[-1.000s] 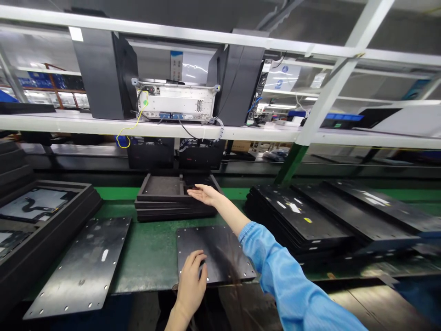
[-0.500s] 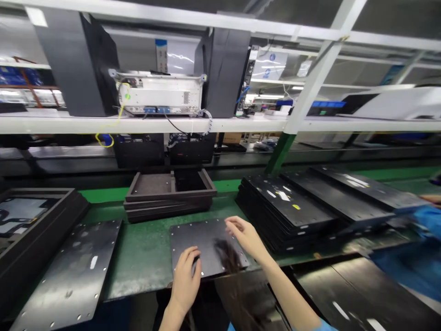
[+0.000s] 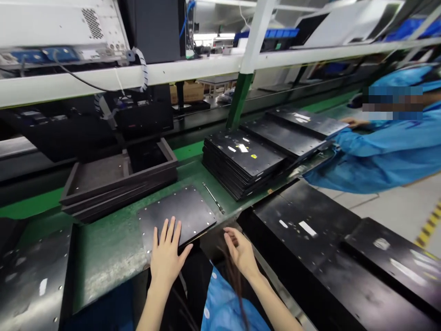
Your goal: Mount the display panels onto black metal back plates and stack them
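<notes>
Since 0.5 s ago, right hand (image 3: 241, 250) has pulled back off the black plate (image 3: 179, 216) to the worktop (image 3: 113, 248) front edge, hovering w/ fingers loosely apart, holding nothing. Left hand (image 3: 167, 255) lies flat on plate's near edge, fingers spread. Plate sits on the green worktop, its near edge at the front edge. Behind it: stacked dark trays (image 3: 117, 177); to the right a thin metal tool (image 3: 213, 198) and a stack of black panels (image 3: 244, 161). Co-worker's blue sleeve (image 3: 375, 156) far right.

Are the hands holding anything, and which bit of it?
Nothing is gripped. The left hand lies flat, fingers spread, on the near edge of the black plate. The right hand is open beside it, empty.
</notes>
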{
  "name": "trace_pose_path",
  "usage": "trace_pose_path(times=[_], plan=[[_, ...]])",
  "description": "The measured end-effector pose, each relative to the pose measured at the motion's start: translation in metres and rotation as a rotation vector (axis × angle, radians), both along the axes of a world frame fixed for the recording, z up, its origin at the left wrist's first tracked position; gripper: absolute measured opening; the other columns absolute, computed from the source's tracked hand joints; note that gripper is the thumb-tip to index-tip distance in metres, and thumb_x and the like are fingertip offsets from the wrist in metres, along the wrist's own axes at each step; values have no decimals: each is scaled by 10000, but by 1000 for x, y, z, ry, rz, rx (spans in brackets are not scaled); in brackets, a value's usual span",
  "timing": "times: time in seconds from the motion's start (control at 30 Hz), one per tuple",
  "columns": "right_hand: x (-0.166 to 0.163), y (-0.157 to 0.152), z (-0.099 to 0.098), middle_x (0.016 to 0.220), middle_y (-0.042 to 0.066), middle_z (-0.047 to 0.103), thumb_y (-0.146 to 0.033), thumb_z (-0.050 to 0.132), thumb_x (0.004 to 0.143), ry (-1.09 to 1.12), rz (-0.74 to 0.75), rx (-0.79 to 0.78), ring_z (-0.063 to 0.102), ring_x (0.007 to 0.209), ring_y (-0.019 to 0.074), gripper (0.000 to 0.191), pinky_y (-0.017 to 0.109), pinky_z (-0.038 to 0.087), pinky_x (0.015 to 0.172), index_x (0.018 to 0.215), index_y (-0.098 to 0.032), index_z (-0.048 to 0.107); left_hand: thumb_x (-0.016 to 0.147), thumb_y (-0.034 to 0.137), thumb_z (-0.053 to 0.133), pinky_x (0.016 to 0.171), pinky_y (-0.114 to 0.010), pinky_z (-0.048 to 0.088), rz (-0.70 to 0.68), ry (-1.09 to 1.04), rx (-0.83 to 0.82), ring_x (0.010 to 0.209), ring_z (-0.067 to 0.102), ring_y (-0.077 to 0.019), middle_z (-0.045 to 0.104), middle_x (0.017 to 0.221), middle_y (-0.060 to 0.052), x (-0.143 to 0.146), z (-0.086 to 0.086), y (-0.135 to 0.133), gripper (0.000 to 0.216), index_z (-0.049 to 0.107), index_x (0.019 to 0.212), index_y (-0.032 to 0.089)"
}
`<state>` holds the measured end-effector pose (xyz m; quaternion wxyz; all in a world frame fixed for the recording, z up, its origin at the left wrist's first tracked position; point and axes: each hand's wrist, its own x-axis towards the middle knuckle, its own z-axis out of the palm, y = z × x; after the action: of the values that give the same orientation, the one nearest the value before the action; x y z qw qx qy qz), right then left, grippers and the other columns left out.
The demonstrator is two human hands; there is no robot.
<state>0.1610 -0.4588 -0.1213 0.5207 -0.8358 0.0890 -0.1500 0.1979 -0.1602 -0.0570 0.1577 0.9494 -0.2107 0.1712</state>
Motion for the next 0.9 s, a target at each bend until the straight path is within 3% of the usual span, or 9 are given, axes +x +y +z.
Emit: trace_pose_path(times=[0.07, 0.2, 0.27, 0.37, 0.57, 0.73, 0.9], plan=[[7, -3, 3, 1099, 101, 777, -486, 583, 1077, -56, -28, -63, 725, 961, 274, 318, 429, 584, 901, 1209, -251, 751, 1079, 541, 594, 1344, -735, 248, 1, 1, 42, 1646, 358, -408, 345, 1790, -81, 1, -1, -1, 816, 216, 1775, 347], [42, -7, 28, 1160, 114, 764, -416, 569, 1090, -254, -107, -243, 682, 1105, 297, 270, 482, 529, 1044, 1163, -249, 769, 1093, 520, 575, 1335, -736, 263, 10, 3, 85, 1650, 348, -408, 323, 1795, -66, 0, 0, -1, 834, 127, 1780, 371], [64, -5, 35, 1320, 124, 739, -402, 585, 1082, -314, -90, -323, 641, 1262, 311, 300, 512, 464, 1150, 1271, -249, 761, 1103, 496, 560, 1339, -728, 261, 12, 10, 96, 1654, 343, -397, 316, 1798, -57, -1, 0, -1, 825, 102, 1779, 379], [88, 2, 28, 1510, 105, 680, -379, 543, 1082, -311, -80, -397, 556, 1434, 328, 388, 548, 375, 1222, 1411, -274, 721, 1112, 472, 547, 1351, -717, 244, 11, 26, 79, 1660, 332, -380, 309, 1800, -44, -2, 1, -2, 810, 90, 1777, 398], [97, 3, -1, 1423, 73, 761, -325, 440, 1065, -341, -128, -496, 602, 1414, 318, 441, 529, 376, 1191, 1354, -273, 769, 1096, 463, 582, 1356, -713, 252, 24, 53, 17, 1649, 357, -381, 347, 1784, -47, -1, -1, -8, 801, 164, 1775, 387], [98, -10, -6, 1349, 112, 793, -370, 436, 1061, -408, -123, -570, 690, 1325, 378, 471, 575, 452, 1122, 1326, -233, 800, 1053, 472, 666, 1352, -701, 274, 36, 134, -19, 1660, 342, -369, 389, 1771, -72, -5, 6, -14, 774, 333, 1740, 345], [107, -14, -12, 1282, 81, 818, -339, 525, 1050, -592, -136, -563, 754, 1212, 429, 450, 629, 552, 958, 1426, -343, 773, 1027, 488, 712, 1336, -724, 285, 52, 189, -77, 1648, 370, -378, 414, 1757, -100, -10, 21, -17, 754, 432, 1692, 270]])
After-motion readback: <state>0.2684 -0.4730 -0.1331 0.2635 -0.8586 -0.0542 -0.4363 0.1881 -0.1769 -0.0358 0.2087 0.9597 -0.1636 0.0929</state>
